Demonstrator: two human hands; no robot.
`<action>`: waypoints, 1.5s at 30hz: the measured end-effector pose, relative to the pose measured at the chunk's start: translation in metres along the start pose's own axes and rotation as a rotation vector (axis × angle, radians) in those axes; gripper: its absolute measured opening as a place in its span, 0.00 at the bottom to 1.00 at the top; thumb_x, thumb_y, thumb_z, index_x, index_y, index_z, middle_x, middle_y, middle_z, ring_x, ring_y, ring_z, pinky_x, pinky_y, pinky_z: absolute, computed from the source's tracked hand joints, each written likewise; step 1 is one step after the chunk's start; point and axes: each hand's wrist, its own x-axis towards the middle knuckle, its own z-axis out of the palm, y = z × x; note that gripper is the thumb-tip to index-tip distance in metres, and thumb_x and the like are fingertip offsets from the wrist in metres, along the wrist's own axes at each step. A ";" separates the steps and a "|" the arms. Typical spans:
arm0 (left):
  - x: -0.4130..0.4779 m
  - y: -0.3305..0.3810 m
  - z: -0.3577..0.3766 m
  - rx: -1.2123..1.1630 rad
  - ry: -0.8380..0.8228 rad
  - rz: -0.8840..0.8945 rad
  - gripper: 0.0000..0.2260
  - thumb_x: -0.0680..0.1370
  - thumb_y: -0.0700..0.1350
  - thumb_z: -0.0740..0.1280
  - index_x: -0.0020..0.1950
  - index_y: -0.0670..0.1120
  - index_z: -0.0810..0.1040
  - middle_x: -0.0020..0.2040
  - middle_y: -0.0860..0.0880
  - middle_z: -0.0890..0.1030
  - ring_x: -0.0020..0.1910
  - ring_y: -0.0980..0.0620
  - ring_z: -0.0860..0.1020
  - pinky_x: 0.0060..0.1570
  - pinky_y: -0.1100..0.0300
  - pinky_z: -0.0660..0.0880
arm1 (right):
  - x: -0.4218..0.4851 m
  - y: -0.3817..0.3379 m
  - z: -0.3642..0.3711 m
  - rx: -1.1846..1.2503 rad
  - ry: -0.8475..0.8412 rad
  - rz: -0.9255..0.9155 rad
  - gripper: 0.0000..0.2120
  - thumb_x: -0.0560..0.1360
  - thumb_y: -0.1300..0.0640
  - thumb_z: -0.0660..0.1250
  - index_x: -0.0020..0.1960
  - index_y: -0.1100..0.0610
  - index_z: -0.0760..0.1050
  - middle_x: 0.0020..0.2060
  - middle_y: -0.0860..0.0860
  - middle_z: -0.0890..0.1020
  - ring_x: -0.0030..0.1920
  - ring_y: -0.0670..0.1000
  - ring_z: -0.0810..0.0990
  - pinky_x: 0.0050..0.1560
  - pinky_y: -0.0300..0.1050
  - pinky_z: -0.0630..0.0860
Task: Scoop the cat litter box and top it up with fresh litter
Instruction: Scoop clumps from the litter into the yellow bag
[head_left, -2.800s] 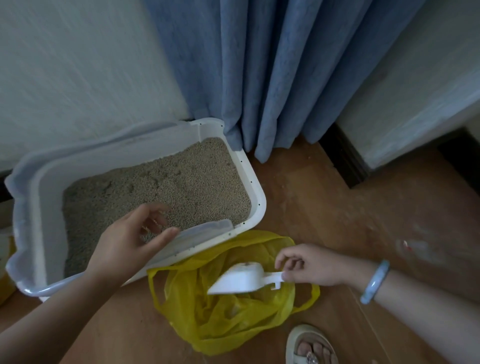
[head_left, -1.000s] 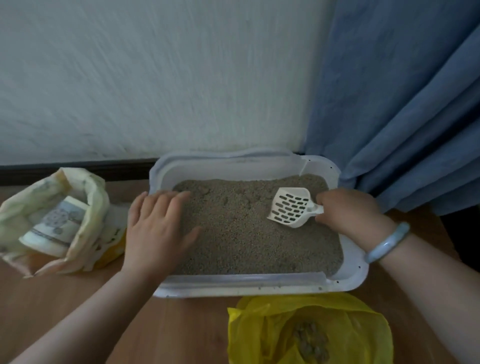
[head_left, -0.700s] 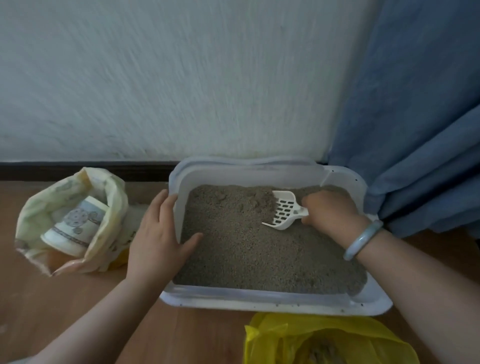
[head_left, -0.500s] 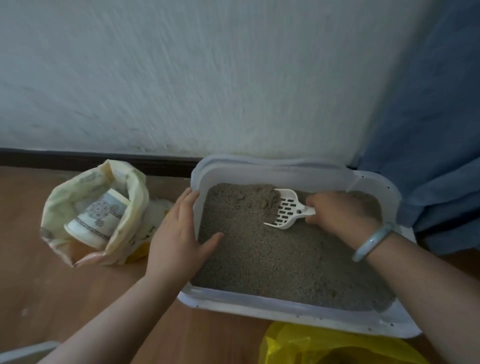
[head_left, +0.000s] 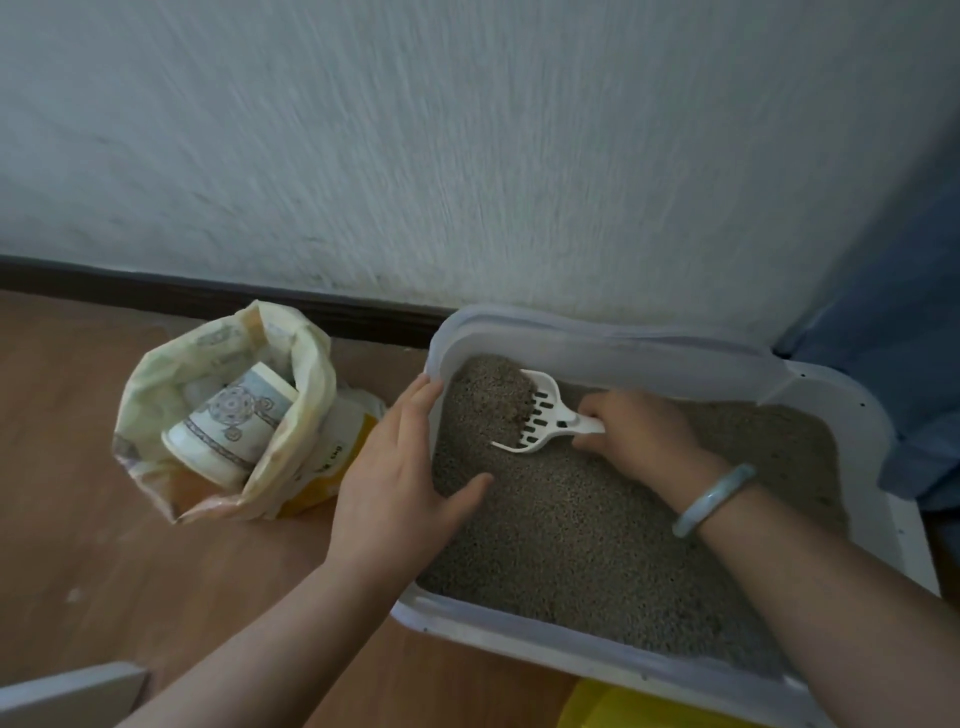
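scoop (head_left: 535, 415) in far-left corner of litter box (head_left: 831, 384), handle pointing right | right hand (head_left: 636, 431) gripping handle; left hand (head_left: 400, 478) open, bracing left rim

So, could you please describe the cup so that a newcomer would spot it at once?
Find the litter box by the wall. Left of it an open bag sits on the floor. The cup lies tilted inside, white with a grey patterned band.
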 end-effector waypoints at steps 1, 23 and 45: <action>0.000 0.000 0.000 0.000 0.001 0.001 0.39 0.68 0.58 0.72 0.73 0.48 0.60 0.73 0.49 0.66 0.70 0.52 0.66 0.61 0.64 0.62 | 0.001 0.001 0.004 0.042 0.002 -0.004 0.10 0.73 0.47 0.68 0.52 0.50 0.77 0.47 0.51 0.81 0.48 0.55 0.79 0.45 0.47 0.73; 0.000 0.002 -0.004 0.021 -0.002 -0.009 0.37 0.69 0.57 0.73 0.72 0.48 0.61 0.71 0.48 0.68 0.67 0.48 0.70 0.56 0.56 0.71 | -0.056 0.037 0.018 0.369 0.032 -0.023 0.14 0.71 0.42 0.67 0.56 0.41 0.75 0.44 0.44 0.82 0.42 0.46 0.79 0.45 0.50 0.77; -0.001 0.003 -0.005 -0.022 0.006 -0.023 0.37 0.70 0.57 0.72 0.73 0.48 0.60 0.72 0.48 0.68 0.67 0.49 0.69 0.58 0.56 0.70 | -0.052 0.021 -0.009 -0.069 0.042 0.064 0.13 0.77 0.44 0.61 0.56 0.49 0.75 0.50 0.52 0.81 0.51 0.56 0.79 0.43 0.46 0.71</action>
